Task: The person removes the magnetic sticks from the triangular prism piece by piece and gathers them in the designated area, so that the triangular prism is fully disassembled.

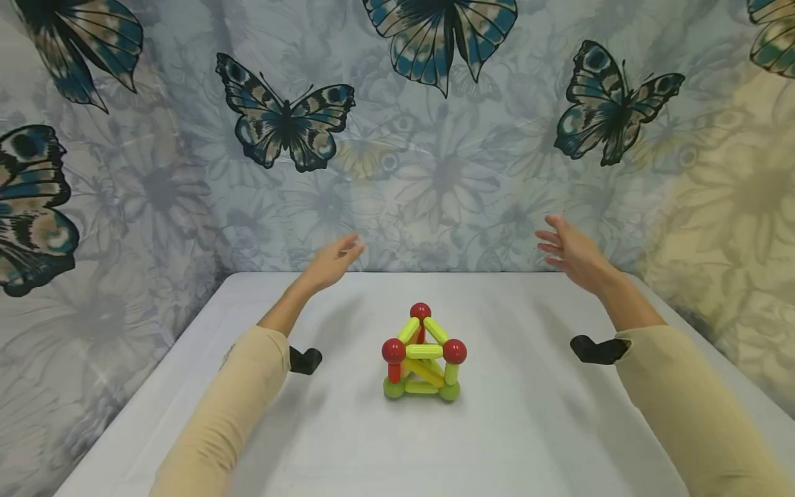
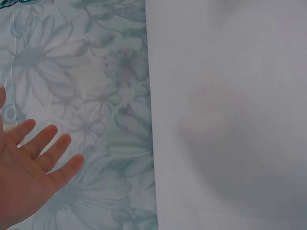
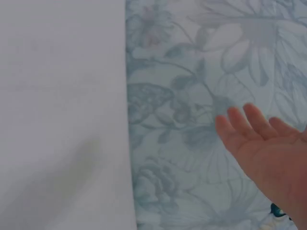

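Note:
A small toy frame built of balls and rods (image 1: 424, 351) stands on the white table in the head view. Its upper balls are red, its lower front balls green, and the rods are yellow-green, yellow, orange and red. My left hand (image 1: 335, 262) is raised beyond it to the left, holding nothing. To the right, my right hand (image 1: 577, 254) is also held up and apart from the toy. In the left wrist view the left hand's fingers (image 2: 53, 142) are spread and nearly straight. The right wrist view has the right hand (image 3: 278, 153) palm up, its fingers extended.
The white tabletop (image 1: 509, 428) ends at a wall covering (image 1: 447, 172) printed with flowers and butterflies, which also runs along the left and right sides. A black wrist mount (image 1: 305, 361) projects from the left sleeve, and another black mount (image 1: 599, 350) from the right.

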`<state>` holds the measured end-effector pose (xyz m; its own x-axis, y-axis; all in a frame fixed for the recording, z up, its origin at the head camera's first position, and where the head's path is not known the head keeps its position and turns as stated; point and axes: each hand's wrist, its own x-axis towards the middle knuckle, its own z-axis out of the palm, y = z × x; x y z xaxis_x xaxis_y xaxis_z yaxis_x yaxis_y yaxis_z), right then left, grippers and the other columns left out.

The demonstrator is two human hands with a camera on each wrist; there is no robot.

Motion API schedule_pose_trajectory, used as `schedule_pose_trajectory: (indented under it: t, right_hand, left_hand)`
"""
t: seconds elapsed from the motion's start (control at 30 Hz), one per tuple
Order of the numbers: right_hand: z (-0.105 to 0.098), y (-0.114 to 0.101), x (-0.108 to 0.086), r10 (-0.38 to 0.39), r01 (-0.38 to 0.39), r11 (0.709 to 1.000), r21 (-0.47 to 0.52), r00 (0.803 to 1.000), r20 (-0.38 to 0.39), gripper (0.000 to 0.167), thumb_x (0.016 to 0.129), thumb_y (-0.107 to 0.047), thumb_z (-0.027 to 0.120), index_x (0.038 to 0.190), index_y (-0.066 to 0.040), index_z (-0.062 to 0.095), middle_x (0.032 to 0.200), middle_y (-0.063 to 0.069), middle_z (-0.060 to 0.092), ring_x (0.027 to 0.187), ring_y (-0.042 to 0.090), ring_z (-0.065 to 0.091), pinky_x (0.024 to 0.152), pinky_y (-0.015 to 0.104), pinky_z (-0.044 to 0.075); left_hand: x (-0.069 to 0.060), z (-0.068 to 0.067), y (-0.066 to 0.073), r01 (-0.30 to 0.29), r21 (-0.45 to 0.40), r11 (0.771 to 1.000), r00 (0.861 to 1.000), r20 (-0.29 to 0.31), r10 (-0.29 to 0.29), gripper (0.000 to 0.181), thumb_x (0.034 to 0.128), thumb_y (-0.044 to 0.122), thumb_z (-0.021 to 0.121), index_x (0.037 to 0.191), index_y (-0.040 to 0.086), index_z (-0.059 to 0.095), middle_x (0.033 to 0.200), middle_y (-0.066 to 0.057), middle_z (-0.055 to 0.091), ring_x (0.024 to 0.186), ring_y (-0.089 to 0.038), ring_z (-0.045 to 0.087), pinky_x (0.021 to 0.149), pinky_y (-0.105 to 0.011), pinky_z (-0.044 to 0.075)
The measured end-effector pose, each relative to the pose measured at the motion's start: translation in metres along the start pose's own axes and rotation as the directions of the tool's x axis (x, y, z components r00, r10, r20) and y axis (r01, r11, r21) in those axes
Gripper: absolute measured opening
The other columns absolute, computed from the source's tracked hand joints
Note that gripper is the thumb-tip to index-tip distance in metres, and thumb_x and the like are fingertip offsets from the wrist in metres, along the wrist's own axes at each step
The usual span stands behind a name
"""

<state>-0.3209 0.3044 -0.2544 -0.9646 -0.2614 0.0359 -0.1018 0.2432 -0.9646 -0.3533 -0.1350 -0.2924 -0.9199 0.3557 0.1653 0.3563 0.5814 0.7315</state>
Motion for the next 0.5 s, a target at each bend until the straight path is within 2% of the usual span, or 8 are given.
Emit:
schedule_pose_trajectory:
  t: [0.07, 0.13, 0.23, 0.3, 0.37, 0.4, 0.5]
  right_hand:
    - [0.002, 0.007, -0.006, -0.002, -0.005, 0.993, 0.121, 0.999, 0.05, 0.081, 0.095, -0.06, 0.022, 0.151, -0.014, -0.014, 0.156, 0.02, -0.003, 0.142, 0.032, 0.012, 0.113, 0.045, 0.015]
    - [0.005, 0.014, -0.012, -0.014, -0.014, 0.965, 0.261, 0.994, 0.105, 0.081, 0.096, -0.057, 0.026, 0.151, -0.013, -0.014, 0.156, 0.017, 0.012, 0.136, 0.026, 0.031, 0.111, 0.041, 0.025]
    - [0.012, 0.026, -0.022, -0.072, -0.035, 0.888, 0.459, 0.975, 0.212, 0.077, 0.1, -0.049, 0.027, 0.15, -0.01, -0.018, 0.144, 0.011, 0.041, 0.12, 0.02, 0.052, 0.102, 0.038, 0.039]
    - [0.019, 0.032, -0.026, -0.102, -0.074, 0.819, 0.569, 0.957, 0.27, 0.074, 0.102, -0.044, 0.027, 0.149, -0.009, -0.018, 0.131, 0.006, 0.054, 0.115, 0.023, 0.057, 0.098, 0.041, 0.043]
    - [0.028, 0.036, -0.029, -0.114, -0.124, 0.768, 0.628, 0.939, 0.325, 0.07, 0.103, -0.041, 0.026, 0.151, -0.009, -0.014, 0.126, 0.009, 0.058, 0.115, 0.029, 0.056, 0.098, 0.044, 0.043]
    - [0.034, 0.037, -0.03, -0.107, -0.145, 0.755, 0.64, 0.935, 0.338, 0.067, 0.104, -0.041, 0.026, 0.152, -0.01, -0.008, 0.126, 0.01, 0.058, 0.116, 0.03, 0.056, 0.098, 0.044, 0.043]
    - [0.05, 0.04, -0.033, -0.076, -0.195, 0.742, 0.641, 0.926, 0.37, 0.055, 0.104, -0.041, 0.026, 0.149, -0.01, 0.016, 0.126, 0.012, 0.058, 0.116, 0.031, 0.056, 0.097, 0.044, 0.044]
  left_hand:
    - [-0.009, 0.006, -0.001, 0.008, -0.077, 0.997, 1.0, 0.019, -0.006, 0.063, 0.1024, 0.045, 0.035, 0.151, 0.008, 0.023, 0.15, -0.016, 0.03, 0.135, -0.036, 0.03, 0.105, -0.056, 0.029]
    - [-0.018, 0.012, -0.001, 0.032, -0.152, 0.988, 0.998, 0.06, -0.024, 0.065, 0.1019, 0.047, 0.035, 0.151, 0.007, 0.023, 0.15, -0.017, 0.03, 0.136, -0.036, 0.029, 0.106, -0.055, 0.028]
    - [-0.033, 0.022, 0.007, 0.087, -0.248, 0.965, 0.987, 0.15, -0.051, 0.066, 0.1007, 0.049, 0.037, 0.15, 0.006, 0.027, 0.146, -0.018, 0.036, 0.131, -0.035, 0.038, 0.104, -0.052, 0.035]
    - [-0.043, 0.029, 0.014, 0.12, -0.298, 0.947, 0.974, 0.221, -0.054, 0.064, 0.1006, 0.049, 0.038, 0.149, 0.008, 0.03, 0.14, -0.019, 0.044, 0.125, -0.033, 0.046, 0.1, -0.048, 0.041]
    - [-0.052, 0.036, 0.021, 0.141, -0.331, 0.933, 0.954, 0.298, -0.038, 0.06, 0.1007, 0.048, 0.038, 0.147, 0.01, 0.033, 0.135, -0.018, 0.049, 0.118, -0.031, 0.052, 0.095, -0.045, 0.046]
    - [-0.055, 0.039, 0.023, 0.142, -0.341, 0.929, 0.944, 0.328, -0.024, 0.058, 0.1009, 0.047, 0.038, 0.147, 0.012, 0.034, 0.132, -0.017, 0.052, 0.115, -0.03, 0.055, 0.094, -0.044, 0.047]
    - [-0.062, 0.046, 0.027, 0.14, -0.373, 0.917, 0.919, 0.394, 0.019, 0.056, 0.1008, 0.048, 0.037, 0.146, 0.013, 0.037, 0.124, -0.013, 0.056, 0.109, -0.027, 0.059, 0.091, -0.041, 0.049]
